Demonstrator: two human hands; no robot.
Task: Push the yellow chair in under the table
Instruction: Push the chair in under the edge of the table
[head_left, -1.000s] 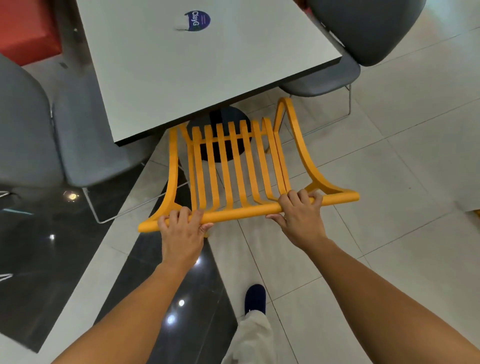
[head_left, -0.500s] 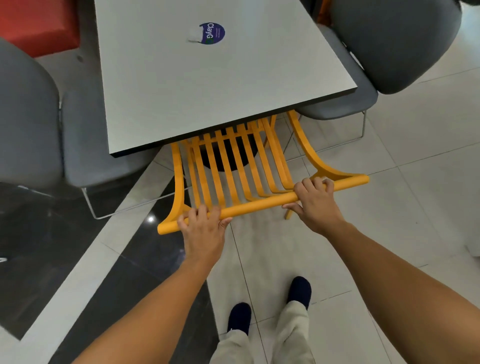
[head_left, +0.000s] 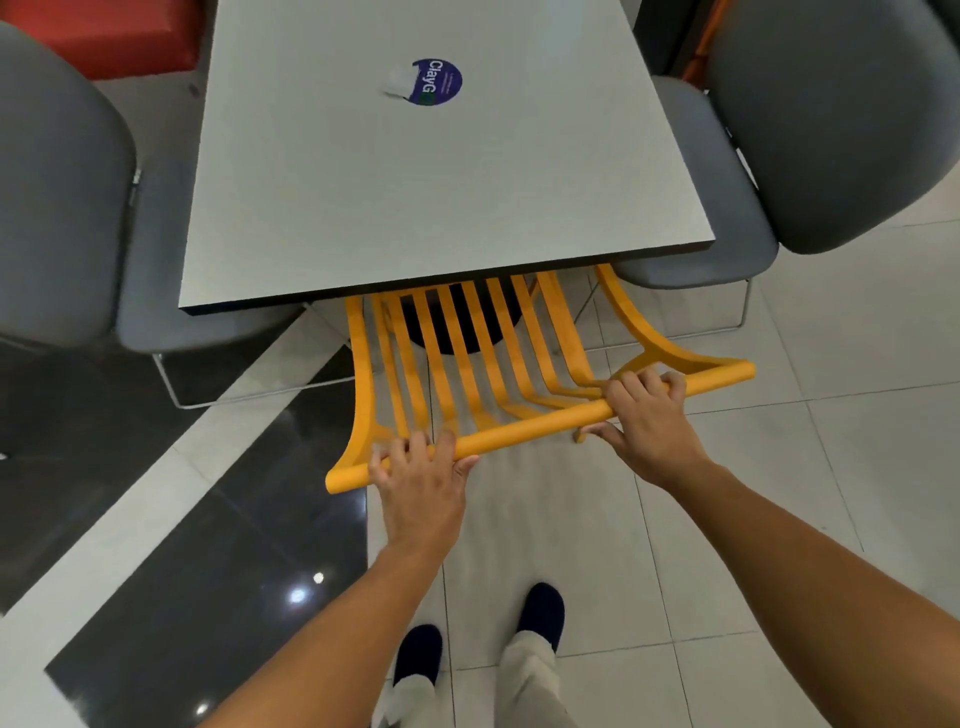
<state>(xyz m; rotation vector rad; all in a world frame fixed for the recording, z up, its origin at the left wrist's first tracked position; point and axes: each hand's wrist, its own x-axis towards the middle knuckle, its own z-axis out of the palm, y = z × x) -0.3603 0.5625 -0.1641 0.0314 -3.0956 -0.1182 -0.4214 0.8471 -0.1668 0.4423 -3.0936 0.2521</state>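
Both hands are gripping the chair (head_left: 493, 364) by its top rail, and that looks like the right place to take it. The left hand (head_left: 421, 483) is wrapping the rail near its left end, fingers over the top. The right hand (head_left: 644, 415) is clamping the rail nearer the right end, fingers curled over and thumb tucked beneath. A wide, even hold, so the push should be going straight rather than twisting.

The chair's seat is already sitting hidden beneath the table (head_left: 431, 208); only the slatted back and the rail are sticking out past the near edge. It looks almost home, I'd say.

How is it handling? It looks like moulded plastic or painted metal, so stiff and probably fairly light, nothing fragile about it. The smooth round rail could be slippery, which is why a full wrap is paying off. The tiled floor (head_left: 779, 519) is looking glossy, so the legs should be sliding easily, perhaps catching at a grout line.

Grey chairs are crowding both sides, the right one (head_left: 696, 260) just beside the yellow frame, so drift is the thing to be watching.
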